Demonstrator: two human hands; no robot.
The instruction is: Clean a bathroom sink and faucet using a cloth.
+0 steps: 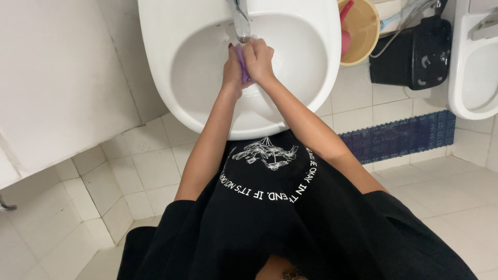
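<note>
Both my hands are together in the white sink basin (192,67), right under the chrome tap (240,23). My left hand (232,70) and my right hand (259,59) press a small purple thing (242,65) between them; it looks like a bar of soap or a sponge, I cannot tell which. Most of the purple thing is hidden by my fingers. Whether water runs from the tap is unclear. My black shirt with a white print fills the lower part of the view.
A yellow bucket (363,28) with a pink handle inside stands right of the sink. Beside it sits a black bin (412,54). A second white fixture (474,67) is at the far right. White tiled floor and walls surround me; a white panel (57,78) is on the left.
</note>
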